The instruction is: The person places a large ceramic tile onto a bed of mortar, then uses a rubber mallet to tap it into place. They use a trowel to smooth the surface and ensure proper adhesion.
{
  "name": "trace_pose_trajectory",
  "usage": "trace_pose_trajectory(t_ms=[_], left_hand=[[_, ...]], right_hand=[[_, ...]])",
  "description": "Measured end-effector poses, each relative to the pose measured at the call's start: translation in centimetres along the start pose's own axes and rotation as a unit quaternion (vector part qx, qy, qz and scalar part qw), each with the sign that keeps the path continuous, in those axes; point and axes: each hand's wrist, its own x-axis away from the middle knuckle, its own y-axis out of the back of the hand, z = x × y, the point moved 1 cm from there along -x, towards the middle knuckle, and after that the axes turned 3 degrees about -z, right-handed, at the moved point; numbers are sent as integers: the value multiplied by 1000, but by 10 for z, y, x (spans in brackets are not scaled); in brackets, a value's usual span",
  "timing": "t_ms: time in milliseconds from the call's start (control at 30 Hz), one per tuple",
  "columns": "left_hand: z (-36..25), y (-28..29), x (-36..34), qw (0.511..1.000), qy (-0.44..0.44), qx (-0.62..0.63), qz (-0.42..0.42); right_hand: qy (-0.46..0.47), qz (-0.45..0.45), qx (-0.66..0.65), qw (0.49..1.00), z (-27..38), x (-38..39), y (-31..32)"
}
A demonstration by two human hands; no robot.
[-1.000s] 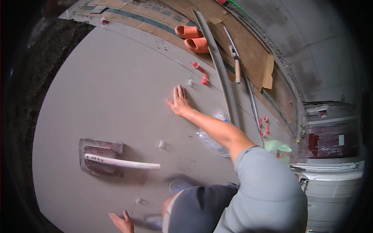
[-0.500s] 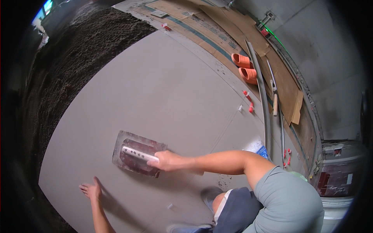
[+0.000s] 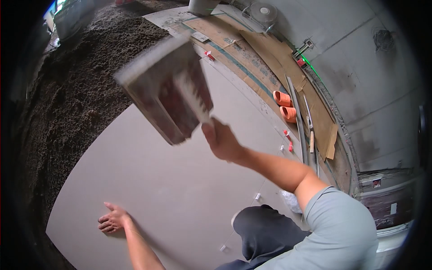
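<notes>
My right hand grips the pale handle of a large rectangular float, its holes showing along the grip. The float is raised above a wide grey tile, tilted and partly blurred, apart from the surface. Lower left, my left hand rests on the tile with the thumb stretched out and the fingers partly spread, holding nothing. White leveling clips stand in the joint near my knee. Red wedges sit along the tile's right side.
Dark loose mortar borders the tile at left. To the right lie orange slippers, a long metal bar, a wooden-handled tool and cardboard. A bucket and a fan stand at the far end.
The float has risen off the tile in my right hand and moved farther away, tilting up. My left hand has shifted slightly right on the tile. The view has shifted too.
</notes>
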Motion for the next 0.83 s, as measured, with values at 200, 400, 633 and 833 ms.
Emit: trace_pose_trajectory(t_ms=[200,400,633,833], left_hand=[[0,5,1,988,24,40,146],[-5,19,-3,987,-13,12,163],[-13,20,14,984,-55,-40,163],[1,4,-2,988,-47,-71,131]], right_hand=[[-374,138,76,914,-104,-26,-89],[-264,93,152,948,-133,-23,-100],[-294,112,100,944,-140,-119,-91],[-266,96,-48,958,8,-227,-12]])
